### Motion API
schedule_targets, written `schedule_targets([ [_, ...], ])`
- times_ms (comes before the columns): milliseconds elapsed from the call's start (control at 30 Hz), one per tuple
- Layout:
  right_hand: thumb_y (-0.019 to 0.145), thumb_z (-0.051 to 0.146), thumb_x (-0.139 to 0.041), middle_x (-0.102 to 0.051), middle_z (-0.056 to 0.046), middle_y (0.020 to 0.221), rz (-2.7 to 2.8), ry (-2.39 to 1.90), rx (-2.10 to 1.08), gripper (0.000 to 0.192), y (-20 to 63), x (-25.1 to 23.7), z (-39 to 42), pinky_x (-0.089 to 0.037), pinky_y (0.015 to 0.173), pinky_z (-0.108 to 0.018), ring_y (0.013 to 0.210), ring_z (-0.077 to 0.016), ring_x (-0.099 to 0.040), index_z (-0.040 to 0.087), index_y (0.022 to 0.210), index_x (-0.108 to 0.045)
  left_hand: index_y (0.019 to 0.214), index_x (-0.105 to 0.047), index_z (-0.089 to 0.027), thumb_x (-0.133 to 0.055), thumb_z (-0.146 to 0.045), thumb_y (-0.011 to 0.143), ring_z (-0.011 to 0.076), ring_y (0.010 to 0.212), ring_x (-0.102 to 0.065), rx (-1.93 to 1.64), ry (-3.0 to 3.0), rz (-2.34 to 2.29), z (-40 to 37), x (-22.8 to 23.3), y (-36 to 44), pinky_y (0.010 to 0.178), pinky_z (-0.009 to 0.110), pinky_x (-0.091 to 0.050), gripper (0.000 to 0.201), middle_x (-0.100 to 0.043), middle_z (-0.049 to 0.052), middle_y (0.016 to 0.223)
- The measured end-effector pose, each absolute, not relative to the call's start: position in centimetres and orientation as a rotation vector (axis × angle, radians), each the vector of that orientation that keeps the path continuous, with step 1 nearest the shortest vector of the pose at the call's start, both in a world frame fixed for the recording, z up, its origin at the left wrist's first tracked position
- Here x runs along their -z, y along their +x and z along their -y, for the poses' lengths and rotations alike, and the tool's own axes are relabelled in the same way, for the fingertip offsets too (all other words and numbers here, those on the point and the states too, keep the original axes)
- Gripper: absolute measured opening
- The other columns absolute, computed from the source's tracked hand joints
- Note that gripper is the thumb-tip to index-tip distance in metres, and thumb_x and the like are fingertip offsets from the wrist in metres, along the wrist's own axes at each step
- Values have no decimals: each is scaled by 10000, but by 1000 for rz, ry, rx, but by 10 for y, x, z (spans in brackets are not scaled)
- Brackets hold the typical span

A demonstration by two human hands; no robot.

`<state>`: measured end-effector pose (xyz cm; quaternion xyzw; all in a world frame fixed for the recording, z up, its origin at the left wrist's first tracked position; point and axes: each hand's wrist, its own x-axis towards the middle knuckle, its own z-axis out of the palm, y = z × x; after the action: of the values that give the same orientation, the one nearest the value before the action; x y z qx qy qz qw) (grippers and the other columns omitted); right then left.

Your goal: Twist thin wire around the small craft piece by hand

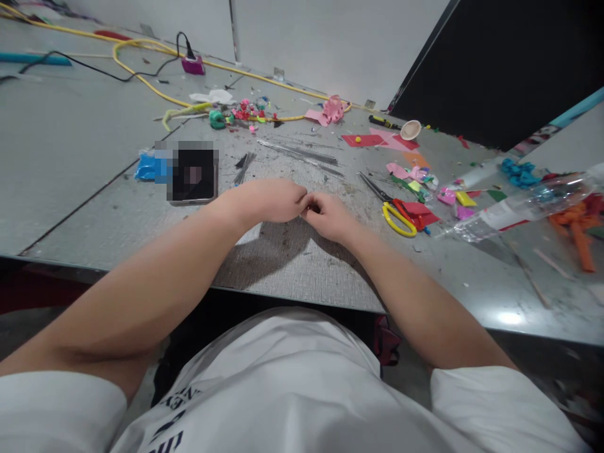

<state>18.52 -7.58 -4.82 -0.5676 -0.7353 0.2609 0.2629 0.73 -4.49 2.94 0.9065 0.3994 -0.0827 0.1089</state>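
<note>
Head view: left hand (267, 200) and right hand (328, 217) meeting fingertip to fingertip at mid-table (292, 264), fingers curled and pinched together over something too small to make out. Both wrists resting on the grey surface. Phone (194, 173) just beside the left hand, a blue packet (147, 167) at its far edge. Yellow-handled scissors (394, 211) near the right hand, blades pointing away, red paper (419, 214) touching the handles. Thin metal wires (302, 154) lying beyond the hands. Clear plastic bottle (519, 211) on its side at far right. Yellow cable (141, 78) looping across the back.
</note>
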Motion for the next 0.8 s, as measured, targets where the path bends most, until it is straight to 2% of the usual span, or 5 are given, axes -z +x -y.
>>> schedule_targets([
  [300,919,266,-626,-700,-30,837,1980,-1550,-673,99,185,50,75,-406,735,-355,783,-208,-587,225,923,-717,1164,-822,-200,-340,-411,1109,278,895,-712,247,2673,-1181,46,-30,7,810,374,-447,529,-798,129,987],
  [600,901,278,-614,-665,-21,813,1965,-1530,-710,82,185,50,74,-393,733,-362,757,-200,-556,229,882,-677,1095,-813,-206,-351,-440,1119,252,866,-703,245,2680,-1200,46,-29,8,771,348,-437,518,-796,117,979],
  [800,907,296,-614,-620,-8,769,1984,-1523,-700,96,186,50,74,-353,703,-352,730,-189,-512,237,831,-614,1192,-814,-200,-335,-411,1124,283,892,-734,287,2694,-1224,52,-34,9,801,370,-458,528,-793,133,970],
])
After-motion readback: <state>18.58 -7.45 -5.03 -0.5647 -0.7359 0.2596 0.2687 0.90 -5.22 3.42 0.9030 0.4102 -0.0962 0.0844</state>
